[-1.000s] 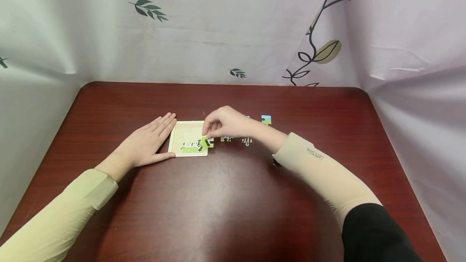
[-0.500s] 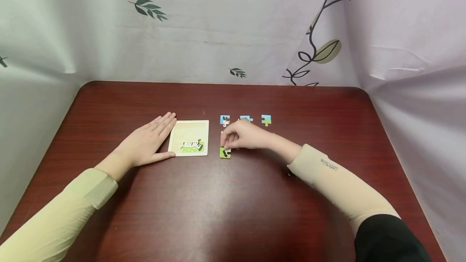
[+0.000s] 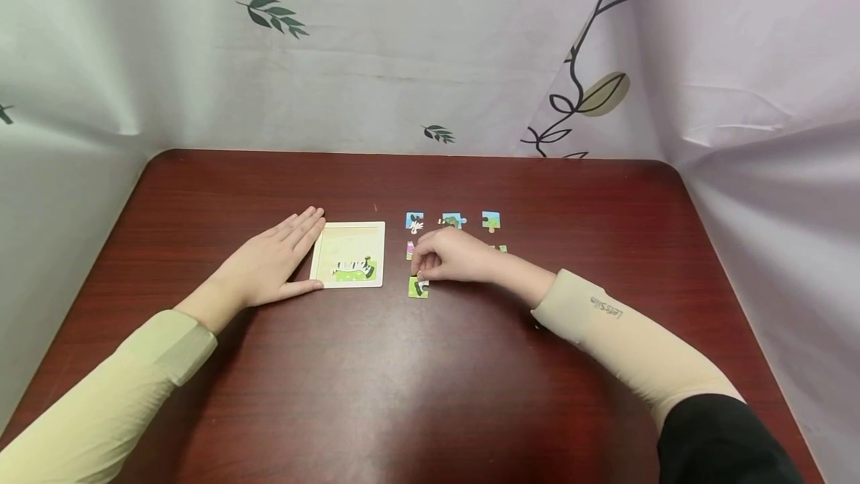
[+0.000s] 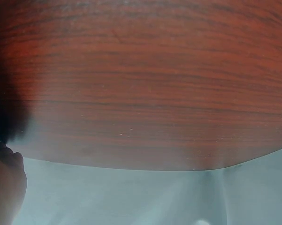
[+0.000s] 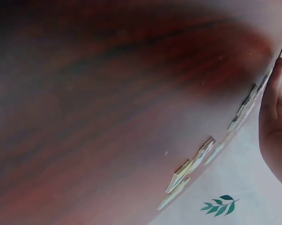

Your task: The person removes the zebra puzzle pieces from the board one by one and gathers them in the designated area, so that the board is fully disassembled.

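My left hand (image 3: 282, 260) lies flat on the table, its fingertips and thumb along the left edge of a pale square puzzle tray (image 3: 379, 252). Inside the tray's lower part is a green section with zebra stripes (image 3: 352, 269). To the right of the tray, my right hand (image 3: 457, 256) pinches the far edge of a green jigsaw piece (image 3: 418, 288) with a black mark, low at the table. A pink-patterned piece (image 3: 410, 250) shows beside its fingers; other pieces are partly covered by this hand. In the right wrist view the right hand (image 5: 277, 117) sits at the edge.
Behind the right hand, a row of jigsaw pieces has a zebra-head piece (image 3: 414, 222), a blue-green piece (image 3: 453, 220) and another blue-green piece (image 3: 491, 221). A green piece (image 3: 502, 249) peeks out past the wrist. White patterned cloth (image 3: 363, 81) encloses the dark red table (image 3: 322, 379).
My right hand has moved the green piece from the tray's lower right corner rightward onto the table, then slightly nearer. The left hand has stayed in place.
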`<state>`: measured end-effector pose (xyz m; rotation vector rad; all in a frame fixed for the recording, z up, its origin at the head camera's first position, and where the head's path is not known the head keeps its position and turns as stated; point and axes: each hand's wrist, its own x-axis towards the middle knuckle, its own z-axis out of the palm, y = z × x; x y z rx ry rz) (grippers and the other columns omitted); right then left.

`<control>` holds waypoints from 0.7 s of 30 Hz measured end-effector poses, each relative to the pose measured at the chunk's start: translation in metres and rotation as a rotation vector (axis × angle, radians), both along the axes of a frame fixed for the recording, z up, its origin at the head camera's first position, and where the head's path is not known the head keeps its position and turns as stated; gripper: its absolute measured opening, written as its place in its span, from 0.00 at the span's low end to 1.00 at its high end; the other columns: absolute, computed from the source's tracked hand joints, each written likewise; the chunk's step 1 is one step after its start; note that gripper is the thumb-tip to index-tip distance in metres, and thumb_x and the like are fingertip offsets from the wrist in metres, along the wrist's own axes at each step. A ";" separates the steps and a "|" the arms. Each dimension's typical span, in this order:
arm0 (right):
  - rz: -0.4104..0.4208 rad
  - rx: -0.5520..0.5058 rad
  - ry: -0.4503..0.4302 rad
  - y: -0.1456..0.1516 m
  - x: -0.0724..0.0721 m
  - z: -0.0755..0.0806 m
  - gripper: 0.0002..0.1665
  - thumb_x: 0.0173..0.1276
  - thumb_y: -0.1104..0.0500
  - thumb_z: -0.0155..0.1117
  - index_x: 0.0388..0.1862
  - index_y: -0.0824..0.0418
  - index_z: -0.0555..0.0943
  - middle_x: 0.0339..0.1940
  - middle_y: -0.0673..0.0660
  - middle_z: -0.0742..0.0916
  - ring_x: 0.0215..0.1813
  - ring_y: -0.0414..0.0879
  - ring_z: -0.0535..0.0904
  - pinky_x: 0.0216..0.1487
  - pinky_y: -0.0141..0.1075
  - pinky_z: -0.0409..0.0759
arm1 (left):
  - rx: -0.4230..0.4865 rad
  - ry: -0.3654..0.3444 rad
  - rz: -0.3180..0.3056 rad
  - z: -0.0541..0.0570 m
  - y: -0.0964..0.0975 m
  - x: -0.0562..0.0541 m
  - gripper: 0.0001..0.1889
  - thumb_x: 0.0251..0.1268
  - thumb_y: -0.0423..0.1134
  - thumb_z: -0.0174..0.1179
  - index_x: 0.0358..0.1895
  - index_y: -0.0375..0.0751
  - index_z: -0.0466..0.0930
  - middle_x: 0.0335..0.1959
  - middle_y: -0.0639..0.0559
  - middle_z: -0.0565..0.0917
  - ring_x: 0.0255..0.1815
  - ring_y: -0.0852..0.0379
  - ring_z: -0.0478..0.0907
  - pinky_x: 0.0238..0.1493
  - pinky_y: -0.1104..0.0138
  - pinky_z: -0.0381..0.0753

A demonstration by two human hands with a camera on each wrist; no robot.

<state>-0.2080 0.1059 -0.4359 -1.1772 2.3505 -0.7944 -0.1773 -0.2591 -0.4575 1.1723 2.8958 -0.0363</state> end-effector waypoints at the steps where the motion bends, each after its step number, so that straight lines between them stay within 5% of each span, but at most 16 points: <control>1: 0.005 0.009 0.015 -0.001 0.000 0.000 0.03 0.69 0.65 0.73 0.39 0.58 0.91 0.38 0.52 0.90 0.37 0.36 0.84 0.42 0.25 0.84 | 0.001 -0.001 0.000 0.000 0.000 0.000 0.54 0.71 0.65 0.61 0.83 0.25 0.53 0.86 0.30 0.57 0.87 0.35 0.54 0.88 0.51 0.57; 21: 0.051 0.029 0.061 -0.005 0.004 0.002 0.06 0.66 0.63 0.78 0.41 0.56 0.90 0.41 0.50 0.89 0.37 0.34 0.84 0.43 0.23 0.83 | 0.006 -0.011 0.004 0.001 0.000 0.000 0.54 0.71 0.65 0.61 0.83 0.25 0.53 0.86 0.31 0.56 0.87 0.35 0.54 0.90 0.53 0.54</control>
